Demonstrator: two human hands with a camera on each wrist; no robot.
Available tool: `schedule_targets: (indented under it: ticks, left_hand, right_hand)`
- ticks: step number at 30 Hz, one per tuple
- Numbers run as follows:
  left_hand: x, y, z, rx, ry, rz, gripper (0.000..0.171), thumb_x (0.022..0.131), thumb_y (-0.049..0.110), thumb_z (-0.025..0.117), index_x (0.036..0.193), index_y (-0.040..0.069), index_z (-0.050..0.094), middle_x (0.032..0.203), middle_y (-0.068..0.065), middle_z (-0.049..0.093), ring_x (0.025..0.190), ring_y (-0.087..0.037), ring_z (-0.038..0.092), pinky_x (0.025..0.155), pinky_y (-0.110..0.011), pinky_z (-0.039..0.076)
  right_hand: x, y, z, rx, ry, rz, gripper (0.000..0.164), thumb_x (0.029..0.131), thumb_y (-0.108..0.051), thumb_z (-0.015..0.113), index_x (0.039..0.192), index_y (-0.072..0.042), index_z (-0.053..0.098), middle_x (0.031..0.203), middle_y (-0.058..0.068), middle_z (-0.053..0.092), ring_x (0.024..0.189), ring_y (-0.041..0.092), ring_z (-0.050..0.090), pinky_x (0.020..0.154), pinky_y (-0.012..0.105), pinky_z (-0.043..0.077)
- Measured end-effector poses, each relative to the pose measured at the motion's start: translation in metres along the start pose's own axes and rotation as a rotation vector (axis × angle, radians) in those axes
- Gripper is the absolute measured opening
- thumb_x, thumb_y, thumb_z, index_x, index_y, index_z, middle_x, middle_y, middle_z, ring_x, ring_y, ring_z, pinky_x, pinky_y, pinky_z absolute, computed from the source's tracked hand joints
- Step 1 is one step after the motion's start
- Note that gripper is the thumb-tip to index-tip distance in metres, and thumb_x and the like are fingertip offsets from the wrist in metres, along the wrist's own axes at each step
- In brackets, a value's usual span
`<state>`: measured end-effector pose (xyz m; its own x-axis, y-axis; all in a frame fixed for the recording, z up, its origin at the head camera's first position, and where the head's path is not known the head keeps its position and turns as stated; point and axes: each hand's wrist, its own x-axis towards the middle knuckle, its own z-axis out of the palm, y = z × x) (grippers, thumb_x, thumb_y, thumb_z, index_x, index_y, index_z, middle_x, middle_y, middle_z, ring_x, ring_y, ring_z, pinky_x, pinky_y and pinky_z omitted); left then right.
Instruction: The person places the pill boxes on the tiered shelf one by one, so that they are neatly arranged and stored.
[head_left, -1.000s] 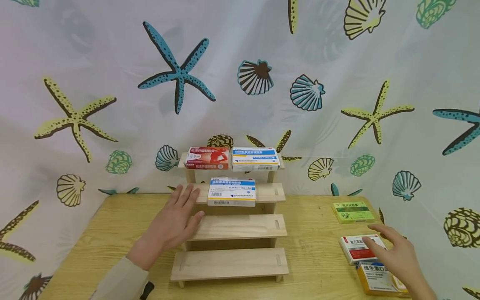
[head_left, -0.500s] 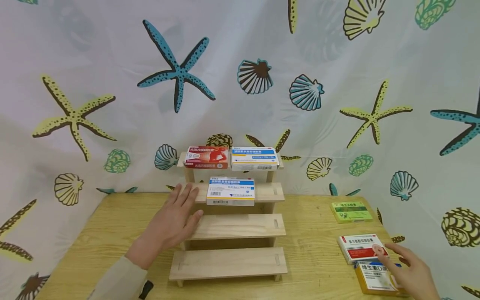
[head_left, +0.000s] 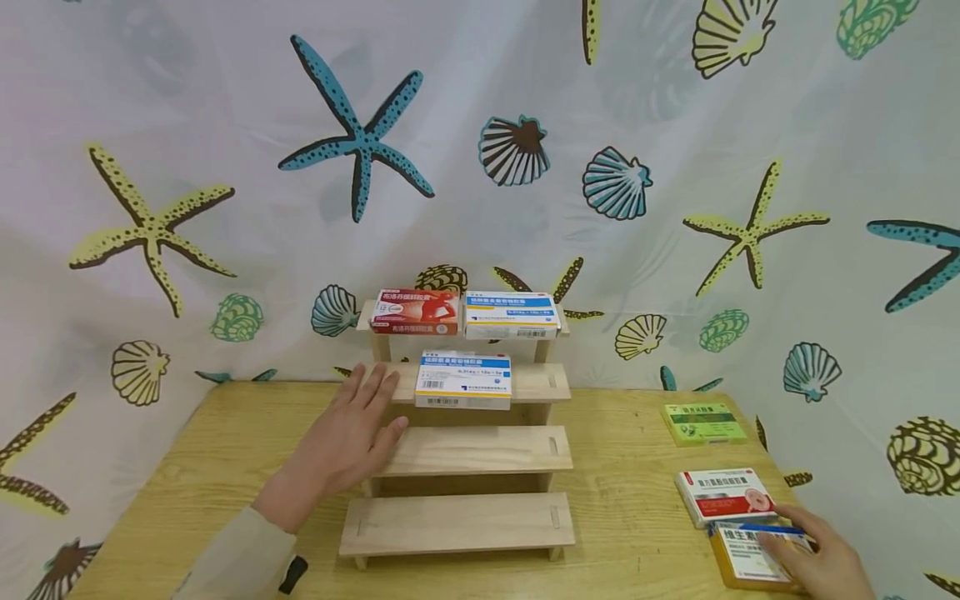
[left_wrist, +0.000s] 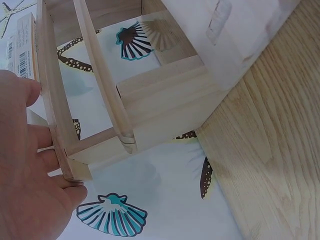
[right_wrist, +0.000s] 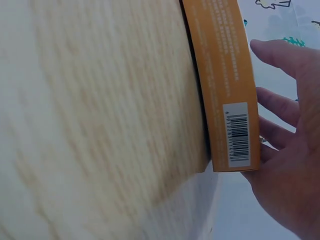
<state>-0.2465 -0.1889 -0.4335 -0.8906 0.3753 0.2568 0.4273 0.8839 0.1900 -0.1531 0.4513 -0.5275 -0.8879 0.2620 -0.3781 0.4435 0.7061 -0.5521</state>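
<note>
My left hand (head_left: pixel 333 454) grips the left end of a tiered wooden display stand (head_left: pixel 457 521) at its second shelf from the top. In the left wrist view the fingertips (left_wrist: pixel 50 160) bend round the shelf's end. Beside that hand lies a white-and-blue medicine box (head_left: pixel 463 382). On the right, my right hand (head_left: pixel 821 558) reaches over an orange-and-white vitamin D box (head_left: pixel 750 567) flat on the table, thumb above its top face. The right wrist view shows the box's orange side (right_wrist: pixel 227 85) with a barcode, the fingers partly hidden behind it.
On the top shelf sit a red medicine box (head_left: pixel 415 312) and another white-and-blue box (head_left: pixel 512 315). A white-and-red box (head_left: pixel 723 493) lies against the vitamin D box, with a green-yellow box (head_left: pixel 703 423) farther back. A patterned curtain (head_left: pixel 465 225) hangs behind the wooden table (head_left: pixel 622 500).
My right hand has moved from above the white-and-red box, right and toward me, down to the vitamin D box. The left hand stays at the stand.
</note>
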Motion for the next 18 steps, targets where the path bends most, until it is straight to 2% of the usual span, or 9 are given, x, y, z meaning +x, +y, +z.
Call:
schedule_targets:
  ticks: [4, 8, 14, 16, 18]
  left_hand:
    - [0.0009, 0.0007, -0.0012, 0.002, -0.004, -0.006, 0.071, 0.111, 0.043, 0.043, 0.163, -0.004, 0.031, 0.171, -0.028, 0.027, 0.159, -0.054, 0.019, 0.130, -0.061, 0.024]
    - [0.0008, 0.0009, -0.0023, -0.001, 0.001, -0.004, 0.071, 0.110, 0.043, 0.043, 0.162, -0.004, 0.032, 0.170, -0.028, 0.028, 0.159, -0.054, 0.020, 0.129, -0.062, 0.026]
    - [0.0006, 0.0010, -0.0015, -0.002, 0.007, -0.004, 0.071, 0.110, 0.043, 0.044, 0.162, -0.004, 0.033, 0.170, -0.028, 0.029, 0.158, -0.054, 0.021, 0.129, -0.062, 0.026]
    - [0.0010, 0.0013, -0.0015, -0.004, 0.001, -0.006, 0.072, 0.110, 0.043, 0.044, 0.162, -0.004, 0.033, 0.170, -0.028, 0.028, 0.159, -0.054, 0.020, 0.129, -0.062, 0.026]
    - [0.0014, 0.0014, -0.0014, -0.005, -0.003, -0.006, 0.072, 0.110, 0.044, 0.044, 0.163, -0.004, 0.032, 0.170, -0.028, 0.028, 0.159, -0.054, 0.020, 0.129, -0.062, 0.025]
  right_hand:
    - [0.0014, 0.0036, 0.0027, 0.000, -0.003, 0.020, 0.108, 0.089, -0.078, 0.063, 0.160, -0.002, 0.034, 0.157, 0.041, 0.028, 0.133, 0.060, 0.042, 0.110, 0.078, 0.040]
    - [0.0018, 0.0051, 0.0043, 0.012, -0.001, 0.027, 0.109, 0.089, -0.078, 0.064, 0.160, -0.001, 0.035, 0.156, 0.041, 0.032, 0.128, 0.055, 0.049, 0.108, 0.076, 0.042]
    - [-0.0005, 0.0070, 0.0050, 0.012, 0.008, 0.027, 0.109, 0.090, -0.077, 0.064, 0.159, 0.002, 0.037, 0.151, 0.041, 0.040, 0.117, 0.044, 0.059, 0.098, 0.064, 0.053]
    - [-0.0013, 0.0076, 0.0048, 0.008, 0.007, 0.026, 0.109, 0.090, -0.077, 0.063, 0.159, 0.003, 0.037, 0.151, 0.041, 0.040, 0.118, 0.045, 0.059, 0.096, 0.062, 0.055]
    - [-0.0018, 0.0076, 0.0039, -0.016, -0.008, 0.023, 0.110, 0.091, -0.078, 0.061, 0.160, 0.004, 0.035, 0.153, 0.041, 0.038, 0.124, 0.053, 0.055, 0.096, 0.064, 0.054]
